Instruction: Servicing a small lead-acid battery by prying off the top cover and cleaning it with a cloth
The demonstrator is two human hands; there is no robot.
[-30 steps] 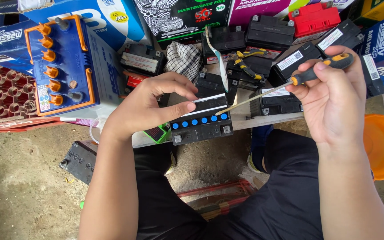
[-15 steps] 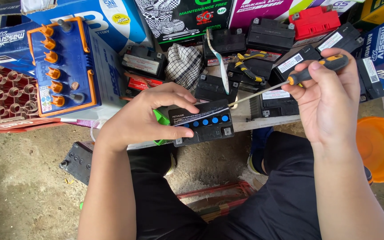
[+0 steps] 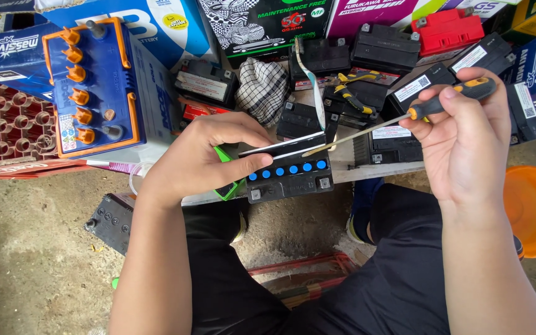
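Small black battery (image 3: 290, 177) with blue caps, at counter (image 3: 367, 166) edge | left hand (image 3: 203, 158) clamped on it | right hand (image 3: 463, 133) closed around screwdriver (image 3: 398, 119), tip under sealing strip (image 3: 283, 146) | risk: blade could be slipped, acid spilled.

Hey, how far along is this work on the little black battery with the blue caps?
Done: a thin black strip is partly lifted off the small black battery, baring a row of blue caps. In hand: the left hand steadies the battery while the right hand works a screwdriver tip under the strip. Left: the strip is not yet fully off, and all six caps remain seated.
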